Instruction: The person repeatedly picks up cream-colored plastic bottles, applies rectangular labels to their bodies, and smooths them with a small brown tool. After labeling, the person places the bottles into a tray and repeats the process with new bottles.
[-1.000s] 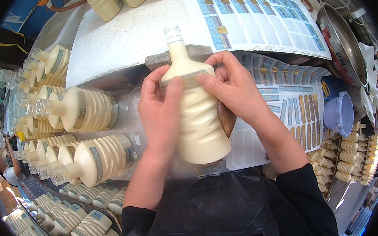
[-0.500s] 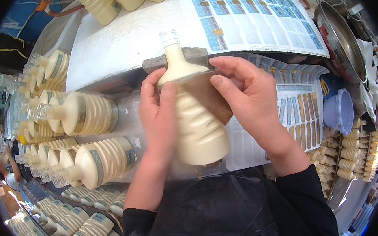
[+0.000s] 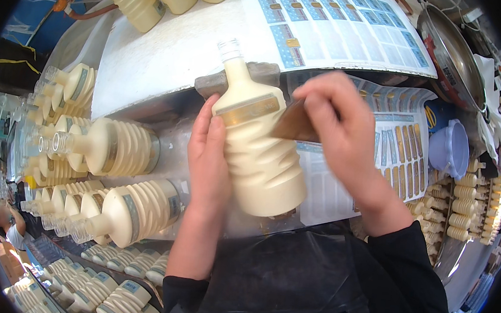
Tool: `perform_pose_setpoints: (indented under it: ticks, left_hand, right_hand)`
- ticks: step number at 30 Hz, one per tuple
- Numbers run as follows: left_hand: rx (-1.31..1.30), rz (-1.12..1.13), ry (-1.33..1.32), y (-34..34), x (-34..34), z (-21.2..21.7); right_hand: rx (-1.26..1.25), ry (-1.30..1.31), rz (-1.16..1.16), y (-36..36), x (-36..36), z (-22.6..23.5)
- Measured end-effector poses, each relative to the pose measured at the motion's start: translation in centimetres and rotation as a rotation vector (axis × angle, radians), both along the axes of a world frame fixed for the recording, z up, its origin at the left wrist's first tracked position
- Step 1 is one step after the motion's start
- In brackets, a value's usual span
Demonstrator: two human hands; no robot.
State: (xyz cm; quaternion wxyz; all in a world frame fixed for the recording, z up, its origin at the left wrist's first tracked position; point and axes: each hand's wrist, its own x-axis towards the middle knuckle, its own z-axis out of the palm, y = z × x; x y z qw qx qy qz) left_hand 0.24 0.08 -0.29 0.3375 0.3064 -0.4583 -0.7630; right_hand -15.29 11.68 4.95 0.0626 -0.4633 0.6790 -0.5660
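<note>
A cream-coloured bottle [image 3: 264, 172] with spiral ridges and a clear threaded neck lies tilted in front of me. Its neck rests on a grey block-like support [image 3: 264, 73]. Around the shoulder runs a gold band label [image 3: 248, 110]. My left hand [image 3: 209, 168] holds the bottle's left side, fingers and thumb at the label's left end. To the right of the bottle, my right hand [image 3: 345, 132] pinches a flat brown scraper-like sheet [image 3: 296, 122], its lower edge over or against the bottle's right side; whether it touches is unclear.
Similar bottles [image 3: 132, 213] lie stacked at left, and several stand on the white table [image 3: 170, 48]. A blue-and-gold label sheet [image 3: 293, 47] lies there; another label sheet [image 3: 403, 152] hangs at right. Beyond it are a lilac bucket [image 3: 449, 149] and a metal pan [image 3: 453, 52]. A person [image 3: 15, 225] is far left.
My right hand has lifted and drawn the brown sheet rightward off the bottle's shoulder, uncovering the gold label. My left hand still holds the bottle; its thumb has lowered slightly.
</note>
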Motion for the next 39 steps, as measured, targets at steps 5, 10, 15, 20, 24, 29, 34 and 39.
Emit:
perform_pose_setpoints:
  ticks: [5,10,15,20,24,29,34,39]
  left_hand:
    - [-0.123,-0.013,-0.084,-0.6,0.6,1.0]
    - [-0.124,-0.003,-0.085,-1.6,0.8,1.0]
    - [-0.1,0.026,-0.052,-1.5,-0.3,0.2]
    - [-0.072,0.02,0.007,-1.8,-0.4,-0.4]
    - [-0.098,0.019,0.035,-1.9,-0.4,-0.8]
    - [-0.012,0.024,0.056,-2.0,-0.1,-0.7]
    - [0.161,0.014,0.214,-1.7,0.0,0.4]
    - [-0.141,0.011,-0.042,-1.6,-0.3,-0.5]
  right_hand:
    - [0.299,-0.51,0.171,-2.7,-1.1,-3.1]
    - [0.397,-0.547,0.153,-3.2,-1.2,-3.6]
    - [0.41,-0.621,0.16,-3.1,-0.8,-3.0]
    - [0.375,-0.632,0.172,-3.1,-0.8,-3.3]
    - [0.354,-0.631,0.174,-3.0,-0.7,-3.6]
    - [0.354,-0.612,0.165,-3.0,-0.6,-3.6]
    - [0.361,-0.623,0.173,-3.0,-0.6,-3.6]
    - [0.358,-0.638,0.172,-2.9,-0.6,-3.5]
